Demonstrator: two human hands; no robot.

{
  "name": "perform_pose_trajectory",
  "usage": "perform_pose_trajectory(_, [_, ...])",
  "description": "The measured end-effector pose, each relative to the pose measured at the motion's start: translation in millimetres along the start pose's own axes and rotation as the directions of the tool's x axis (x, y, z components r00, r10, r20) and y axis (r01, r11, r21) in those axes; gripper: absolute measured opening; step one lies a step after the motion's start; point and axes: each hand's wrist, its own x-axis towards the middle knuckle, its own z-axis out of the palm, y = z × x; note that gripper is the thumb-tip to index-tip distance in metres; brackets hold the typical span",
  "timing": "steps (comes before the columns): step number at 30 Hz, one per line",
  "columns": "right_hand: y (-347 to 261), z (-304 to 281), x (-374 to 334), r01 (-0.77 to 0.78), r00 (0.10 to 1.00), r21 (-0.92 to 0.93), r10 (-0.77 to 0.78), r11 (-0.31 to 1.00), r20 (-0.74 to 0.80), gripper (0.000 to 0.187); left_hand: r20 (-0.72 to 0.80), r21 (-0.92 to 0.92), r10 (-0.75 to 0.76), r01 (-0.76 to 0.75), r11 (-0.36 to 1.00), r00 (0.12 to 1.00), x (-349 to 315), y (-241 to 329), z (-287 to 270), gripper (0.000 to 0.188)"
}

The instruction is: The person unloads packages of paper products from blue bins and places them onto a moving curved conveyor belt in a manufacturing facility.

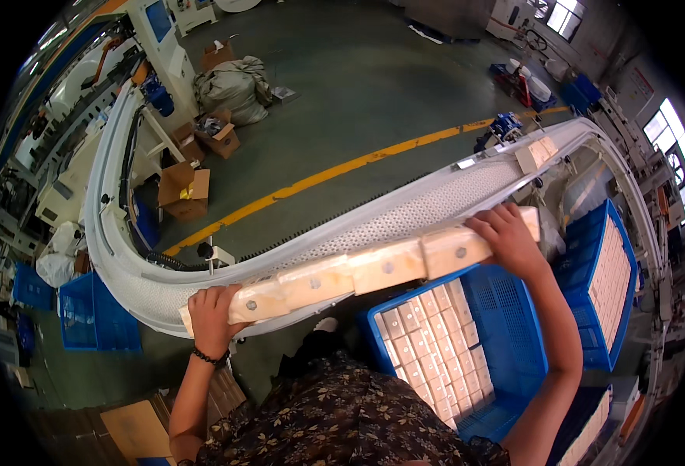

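Between L hand point(216, 312) and R hand point(507, 239), held a long row of packs point(389, 264), pale and film-wrapped, set end to end, w/ round grey marks on several near faces. Gripped the row's L end w/ L hand, fingers curled over, thumb on near side; clamped the R part w/ R hand, fingers across the top, leaving a bit sticking out past them. Slanted it slightly, R end higher in view. Couldn't tell whether lifted clear of the conveyor or resting on its near edge. Beyond both hands, saw the white conveyor point(412, 208) curving fr L to far R, w/ another pack point(538, 155), maybe two, on it past R hand. Below R hand, toward the body, saw a blue crate point(505, 299) part-filled w/ stacked packs point(435, 349). To R of R hand, saw a second crate point(579, 279), also blue, w/ similar contents. Just below L hand, wore a dark beaded bracelet point(209, 357). Well to L of L hand, saw a blue bin point(109, 330); beyond L hand, across the belt, an open cardboard box point(183, 190) nr a yellow floor line point(311, 185)
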Motion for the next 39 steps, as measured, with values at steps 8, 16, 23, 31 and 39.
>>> perform_pose_trajectory(8, [-3, 150, 120, 0.065, 0.919, 0.287, -0.169, 0.956, 0.356, 0.086, 0.372, -0.033, -0.008, 0.022, 0.999, 0.928, -5, -87, 26, 0.091])
perform_pose_trajectory(16, [61, 184, 38, -0.617, 0.785, 0.369, 0.570, 0.695, 0.241, 0.054, -0.073, -0.388, -0.112, 0.076, 0.919, 0.991, 18, -21, -28, 0.052])
perform_pose_trajectory(23, [-210, 146, 148, -0.192, 0.974, 0.655, 0.060, 0.731, 0.220, 0.046, -0.340, -0.507, 0.259, -0.408, 0.759, 0.904, 19, 43, -62, 0.023])
perform_pose_trajectory(31, [-327, 143, 238, 0.388, 0.919, 0.815, -0.252, 0.431, -0.304, 0.051, -0.380, -0.644, 0.207, -0.419, 0.640, 0.901, 54, 61, -59, 0.016])
perform_pose_trajectory(39, [-280, 173, -47, -0.390, 0.739, 0.896, 0.652, 0.213, 0.167, 0.023, 0.059, -0.948, 0.385, -0.069, 0.310, 0.921, 78, 183, 36, 0.018])
